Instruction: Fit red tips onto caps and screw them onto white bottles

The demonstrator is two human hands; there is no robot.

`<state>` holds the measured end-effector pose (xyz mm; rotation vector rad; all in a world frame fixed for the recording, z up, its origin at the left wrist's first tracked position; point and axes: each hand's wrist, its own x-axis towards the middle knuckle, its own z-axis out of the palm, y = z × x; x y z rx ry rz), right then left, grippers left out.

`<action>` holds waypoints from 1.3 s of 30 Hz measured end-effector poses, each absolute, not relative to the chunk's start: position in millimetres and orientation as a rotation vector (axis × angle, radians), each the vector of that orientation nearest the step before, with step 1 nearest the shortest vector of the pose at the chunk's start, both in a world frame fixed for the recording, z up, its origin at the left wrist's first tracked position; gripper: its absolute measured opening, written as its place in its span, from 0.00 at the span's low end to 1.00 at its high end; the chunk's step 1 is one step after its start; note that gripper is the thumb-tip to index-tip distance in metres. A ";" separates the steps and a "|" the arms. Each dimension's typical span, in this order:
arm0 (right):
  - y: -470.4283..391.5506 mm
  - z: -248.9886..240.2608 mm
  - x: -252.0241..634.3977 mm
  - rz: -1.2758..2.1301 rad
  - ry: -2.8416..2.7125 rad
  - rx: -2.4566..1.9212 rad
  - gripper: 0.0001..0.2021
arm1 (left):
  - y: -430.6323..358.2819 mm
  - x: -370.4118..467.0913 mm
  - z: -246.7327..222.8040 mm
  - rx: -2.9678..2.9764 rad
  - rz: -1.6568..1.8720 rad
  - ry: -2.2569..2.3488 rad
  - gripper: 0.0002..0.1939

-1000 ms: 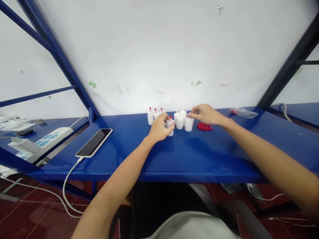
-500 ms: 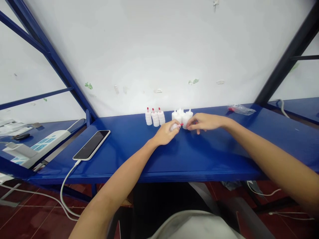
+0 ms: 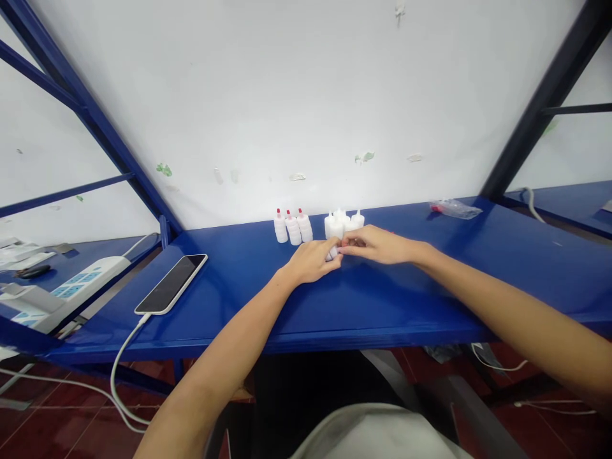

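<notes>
My left hand [image 3: 313, 261] grips a small white squeeze bottle [image 3: 331, 253] on the blue table [image 3: 382, 306]. My right hand [image 3: 377, 245] meets it from the right, fingertips pinched at the bottle's tip, where a bit of red shows. Three white bottles with red caps [image 3: 291, 226] stand in a row just left of my hands. A cluster of uncapped white bottles [image 3: 343, 222] stands right behind my hands. My right hand hides the pile of red caps.
A white smartphone [image 3: 171, 284] lies on the table's left part, its cable [image 3: 122, 357] hanging over the front edge. A clear plastic bag [image 3: 454, 208] lies far right by the wall. A power strip [image 3: 71, 284] sits on the left shelf. Blue frame struts rise at both sides.
My left hand lifted one bottle from the group and tilted it toward me. My right hand left the standing bottles, passed over the red caps and came to the held bottle's tip.
</notes>
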<state>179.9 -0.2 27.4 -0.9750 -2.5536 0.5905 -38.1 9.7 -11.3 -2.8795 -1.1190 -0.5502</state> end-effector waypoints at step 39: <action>60.8 23.1 283.3 0.563 -2.422 -2.085 0.08 | 22.0 -47.5 -13.4 -2.899 -0.686 -1.217 0.19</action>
